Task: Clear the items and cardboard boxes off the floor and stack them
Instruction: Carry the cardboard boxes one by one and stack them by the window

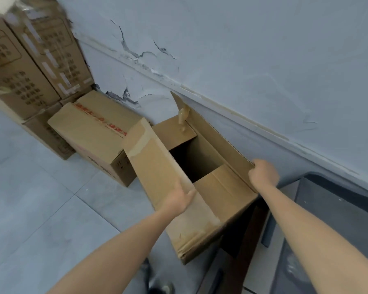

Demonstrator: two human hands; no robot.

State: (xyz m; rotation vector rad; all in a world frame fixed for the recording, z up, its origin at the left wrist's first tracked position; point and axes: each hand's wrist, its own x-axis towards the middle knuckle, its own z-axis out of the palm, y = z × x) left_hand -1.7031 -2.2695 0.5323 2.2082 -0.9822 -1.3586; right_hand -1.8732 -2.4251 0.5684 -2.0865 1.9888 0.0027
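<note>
The box [217, 194] was by the wall [263, 60], base hidden, mouth up, long side along the wall. The left hand [180, 199] pinched one flap, fingers hidden; the right hand [263, 172] curled over another.

A pale grey wall [242, 49] rises beyond the right hand [263, 172], its paint cracked and peeling. Grey tiles [30, 198] spread left of the left hand [179, 200]. Below the right hand stands dark furniture [327, 219], perhaps a cabinet.
</note>
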